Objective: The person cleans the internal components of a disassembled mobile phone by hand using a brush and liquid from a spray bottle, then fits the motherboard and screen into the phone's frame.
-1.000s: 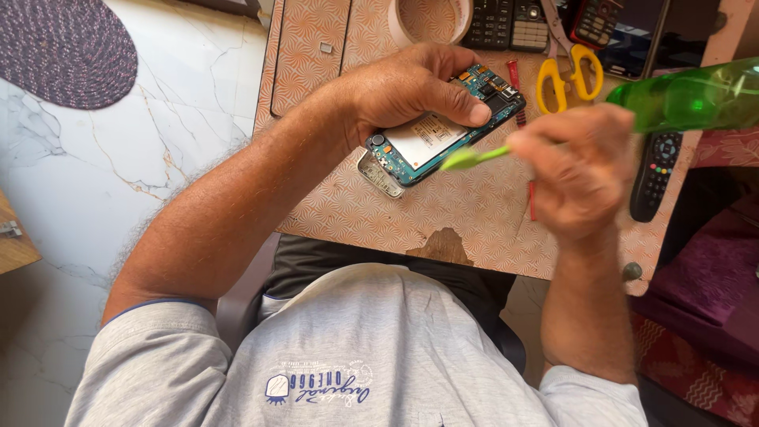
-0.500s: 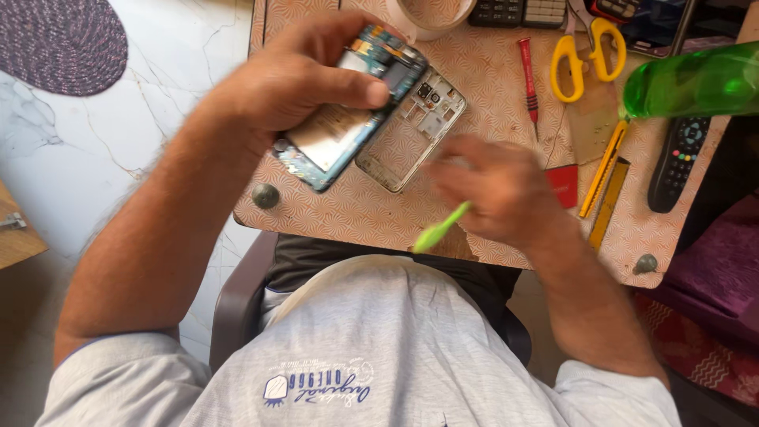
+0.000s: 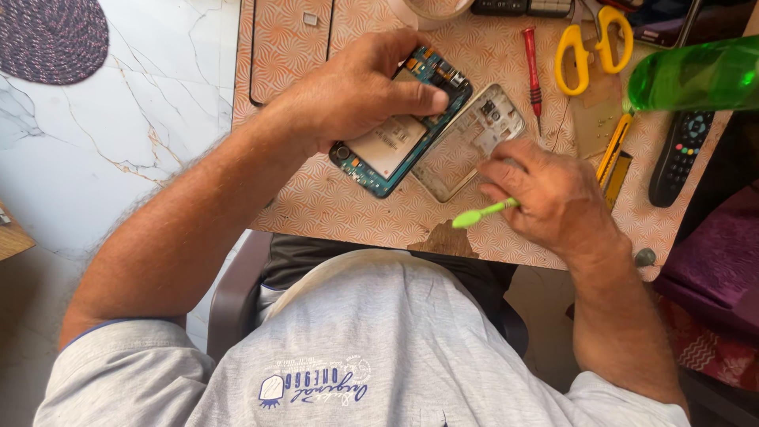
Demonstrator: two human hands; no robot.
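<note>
My left hand (image 3: 360, 91) grips an opened phone body (image 3: 399, 134) with a teal circuit board, held tilted just above the patterned table (image 3: 356, 205). Right beside it lies a clear silver phone frame (image 3: 470, 142); the fingertips of my right hand (image 3: 553, 198) touch its lower right edge. That same hand also holds a green plastic pry tool (image 3: 482, 212), whose tip points left towards my body.
At the back of the table lie a red screwdriver (image 3: 532, 67) and yellow scissors (image 3: 593, 43). A green bottle (image 3: 696, 75) and a black remote (image 3: 680, 154) are at the right, with a yellow utility knife (image 3: 613, 154). White marble floor (image 3: 118, 119) lies left.
The silver frame has come off the phone body and now lies beside it. My right hand lowered from the raised position onto the frame, pry tool still in it.
</note>
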